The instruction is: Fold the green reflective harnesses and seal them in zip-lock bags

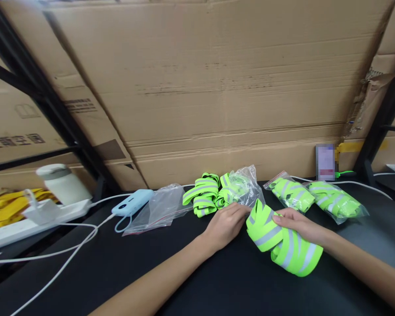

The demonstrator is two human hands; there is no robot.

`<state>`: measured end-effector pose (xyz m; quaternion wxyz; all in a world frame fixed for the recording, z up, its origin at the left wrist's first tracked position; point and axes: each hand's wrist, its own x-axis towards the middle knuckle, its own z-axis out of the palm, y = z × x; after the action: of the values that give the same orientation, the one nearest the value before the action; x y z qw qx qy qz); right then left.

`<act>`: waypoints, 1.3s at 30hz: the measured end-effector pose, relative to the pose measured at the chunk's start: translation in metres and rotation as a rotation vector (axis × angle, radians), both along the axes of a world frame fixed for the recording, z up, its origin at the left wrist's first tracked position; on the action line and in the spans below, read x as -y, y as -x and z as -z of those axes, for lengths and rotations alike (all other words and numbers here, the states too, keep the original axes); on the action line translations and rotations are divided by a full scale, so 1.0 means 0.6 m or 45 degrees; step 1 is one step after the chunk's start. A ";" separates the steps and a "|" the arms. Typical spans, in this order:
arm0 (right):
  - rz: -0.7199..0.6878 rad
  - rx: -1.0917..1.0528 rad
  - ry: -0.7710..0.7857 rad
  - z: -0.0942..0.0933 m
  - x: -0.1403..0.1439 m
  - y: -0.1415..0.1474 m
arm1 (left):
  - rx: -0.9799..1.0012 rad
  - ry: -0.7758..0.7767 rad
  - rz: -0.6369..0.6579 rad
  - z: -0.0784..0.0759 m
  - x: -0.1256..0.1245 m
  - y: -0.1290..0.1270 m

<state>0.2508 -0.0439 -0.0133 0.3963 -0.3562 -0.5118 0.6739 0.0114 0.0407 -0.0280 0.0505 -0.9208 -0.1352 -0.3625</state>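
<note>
So the folded neon-green reflective band is sitting on the black tabletop right in front, and both hands are on it. The right hand lies over its top edge, fingers curled down around the fabric, so that grip looks closed on the band with the bulk of it sticking out below and to the left of the palm. The left hand comes in from the other side, fingers mostly together and reaching toward the band's left end; its fingertips are right at the band and at the edge of a clear bag, but I honestly can't tell whether it's pinching anything. Just behind that hand there's a loose pile of the same bands. Off to the right, two more bagged bands lie near the cardboard wall. Left side has an empty plastic bag, a light-blue power bank and a white power strip.
</note>
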 end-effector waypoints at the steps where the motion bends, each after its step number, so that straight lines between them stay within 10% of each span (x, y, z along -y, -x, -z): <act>1: -0.016 0.010 -0.005 0.001 0.001 0.000 | 0.017 0.023 0.009 0.000 0.000 0.000; 14: -0.253 0.196 -0.093 -0.008 0.011 0.002 | 0.168 -0.120 -0.051 -0.002 0.009 -0.004; 39: 0.066 0.254 -0.161 -0.003 0.006 0.012 | -0.039 -0.238 -0.026 -0.010 0.037 -0.005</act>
<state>0.2433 -0.0473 -0.0117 0.3822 -0.4088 -0.5807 0.5912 0.0144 0.0185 -0.0220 0.1419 -0.9160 -0.1095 -0.3588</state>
